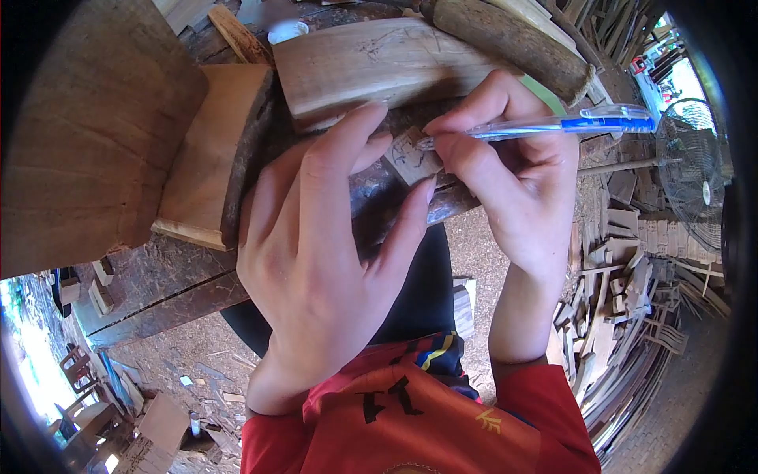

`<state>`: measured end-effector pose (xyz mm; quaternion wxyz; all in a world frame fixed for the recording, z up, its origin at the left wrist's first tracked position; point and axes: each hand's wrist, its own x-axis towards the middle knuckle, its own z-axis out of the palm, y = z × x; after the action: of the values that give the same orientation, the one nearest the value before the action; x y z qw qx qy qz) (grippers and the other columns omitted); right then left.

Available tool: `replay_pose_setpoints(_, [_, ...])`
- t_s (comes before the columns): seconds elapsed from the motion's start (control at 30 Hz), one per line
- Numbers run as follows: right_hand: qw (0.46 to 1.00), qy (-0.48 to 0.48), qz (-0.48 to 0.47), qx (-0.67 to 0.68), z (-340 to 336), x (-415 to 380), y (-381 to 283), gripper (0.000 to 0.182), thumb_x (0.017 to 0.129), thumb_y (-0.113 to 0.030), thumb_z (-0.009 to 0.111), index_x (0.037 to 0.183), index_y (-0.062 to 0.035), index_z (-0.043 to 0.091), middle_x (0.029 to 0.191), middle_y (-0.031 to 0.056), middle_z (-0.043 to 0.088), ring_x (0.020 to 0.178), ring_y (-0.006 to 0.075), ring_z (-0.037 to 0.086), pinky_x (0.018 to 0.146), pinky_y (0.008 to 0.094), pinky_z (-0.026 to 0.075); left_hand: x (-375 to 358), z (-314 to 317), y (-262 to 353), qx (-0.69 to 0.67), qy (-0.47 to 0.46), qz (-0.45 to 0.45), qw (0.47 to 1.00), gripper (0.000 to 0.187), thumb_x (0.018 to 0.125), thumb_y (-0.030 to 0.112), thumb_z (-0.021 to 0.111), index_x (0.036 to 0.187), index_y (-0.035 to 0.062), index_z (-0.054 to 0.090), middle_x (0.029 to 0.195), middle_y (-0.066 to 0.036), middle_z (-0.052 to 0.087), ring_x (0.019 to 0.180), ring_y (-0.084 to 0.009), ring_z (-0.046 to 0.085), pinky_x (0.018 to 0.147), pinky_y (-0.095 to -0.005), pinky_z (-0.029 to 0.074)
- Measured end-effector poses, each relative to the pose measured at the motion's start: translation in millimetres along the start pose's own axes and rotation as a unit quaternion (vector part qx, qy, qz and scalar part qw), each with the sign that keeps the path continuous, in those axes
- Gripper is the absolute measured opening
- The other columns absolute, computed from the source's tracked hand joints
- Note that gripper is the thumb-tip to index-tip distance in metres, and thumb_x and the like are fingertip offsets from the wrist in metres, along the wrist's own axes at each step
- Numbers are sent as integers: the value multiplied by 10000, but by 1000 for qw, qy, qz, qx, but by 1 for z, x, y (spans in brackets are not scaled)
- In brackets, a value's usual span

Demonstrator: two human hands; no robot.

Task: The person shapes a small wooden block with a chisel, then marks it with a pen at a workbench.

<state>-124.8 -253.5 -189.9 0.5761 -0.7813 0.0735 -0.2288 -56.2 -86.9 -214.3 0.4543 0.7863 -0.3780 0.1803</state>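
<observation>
My right hand (505, 158) pinches a clear ballpoint pen (545, 126) with a blue cap on its far end. The pen's tip is hidden by my fingertips, over a small piece of wood (414, 158) with dark marks on its face. My left hand (324, 229) curves around that piece, with the thumb at its near edge and a fingertip at its left side, holding it on the dark workbench (170, 276). Behind my fingers lies a thick wooden board (379, 63) with pencil-like lines on it.
A large curved wooden piece (95, 118) and a shaped block (213, 142) stand at left. A round wooden stick (505, 43) lies beyond the board, near a small white cup (287, 31). At right are a fan (691, 174) and piled wood scraps (616, 300).
</observation>
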Motion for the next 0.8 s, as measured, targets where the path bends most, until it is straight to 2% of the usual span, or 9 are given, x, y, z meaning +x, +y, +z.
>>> replay_pose_setpoints(0.3, [1000, 4, -2, 10, 1, 0, 2, 60, 896, 28, 679, 954, 23, 694, 932, 59, 731, 821, 77, 661, 760, 223, 514, 0, -1, 1, 0, -4, 1, 1000, 576, 779, 106, 897, 1297, 41, 654, 1071, -94, 771, 973, -253, 730, 917, -379, 530])
replay_pose_setpoints(0.8, [998, -3, 53, 46, 5, 3, -8, 66, 849, 39, 682, 912, 19, 678, 905, 69, 740, 805, 83, 672, 751, 230, 530, 4, -5, 6, 8, -18, -20, 1000, 580, 773, 82, 878, 1305, 47, 650, 1059, -92, 773, 984, -265, 708, 897, -386, 537])
